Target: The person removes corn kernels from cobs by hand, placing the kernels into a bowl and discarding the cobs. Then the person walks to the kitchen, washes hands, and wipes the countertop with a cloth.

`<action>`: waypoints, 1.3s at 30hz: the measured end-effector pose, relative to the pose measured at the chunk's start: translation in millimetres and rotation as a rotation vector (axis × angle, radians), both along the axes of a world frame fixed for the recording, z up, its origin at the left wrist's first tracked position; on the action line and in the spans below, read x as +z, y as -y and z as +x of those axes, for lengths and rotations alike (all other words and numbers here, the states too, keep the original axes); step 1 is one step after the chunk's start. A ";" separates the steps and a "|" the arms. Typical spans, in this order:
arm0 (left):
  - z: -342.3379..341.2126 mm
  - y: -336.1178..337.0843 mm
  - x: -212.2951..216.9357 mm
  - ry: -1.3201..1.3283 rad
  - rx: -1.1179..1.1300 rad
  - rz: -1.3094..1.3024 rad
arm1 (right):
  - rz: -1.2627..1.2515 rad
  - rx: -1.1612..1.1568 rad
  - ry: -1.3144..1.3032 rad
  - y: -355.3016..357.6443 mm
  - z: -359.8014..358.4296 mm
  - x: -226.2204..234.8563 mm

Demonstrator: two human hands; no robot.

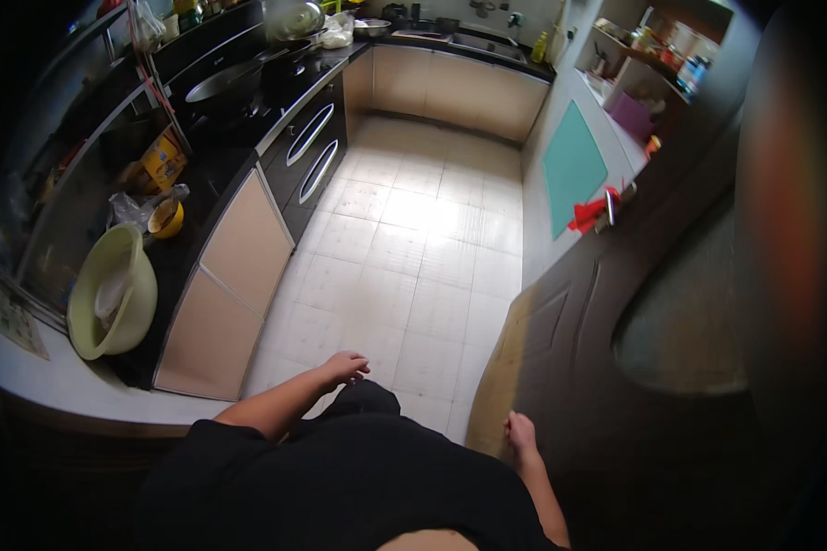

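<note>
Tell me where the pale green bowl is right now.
In the head view, the pale green bowl sits tilted on the dark counter at the person's left, beside a small yellow bowl.

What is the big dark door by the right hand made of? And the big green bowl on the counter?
The door by the right hand looks like dark-stained wood, going by its carved raised panels and soft sheen, though it might be a veneer. The green bowl looks like plastic: pale, even colour with a thin smooth rim.

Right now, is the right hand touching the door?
Touching. The head view shows the right hand resting against the dark door's edge, no gap visible.
</note>
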State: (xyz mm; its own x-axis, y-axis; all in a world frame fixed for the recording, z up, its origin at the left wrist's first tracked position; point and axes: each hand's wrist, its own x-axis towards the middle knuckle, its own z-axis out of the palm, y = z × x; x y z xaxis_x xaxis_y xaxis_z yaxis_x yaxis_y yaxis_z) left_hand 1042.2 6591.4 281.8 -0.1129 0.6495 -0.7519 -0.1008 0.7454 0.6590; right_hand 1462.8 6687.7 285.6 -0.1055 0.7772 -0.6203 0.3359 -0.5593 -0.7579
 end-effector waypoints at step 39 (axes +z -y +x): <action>-403.9 -953.9 30.2 0.087 0.598 0.200 | 0.206 0.347 -0.128 -1116.0 -529.6 21.4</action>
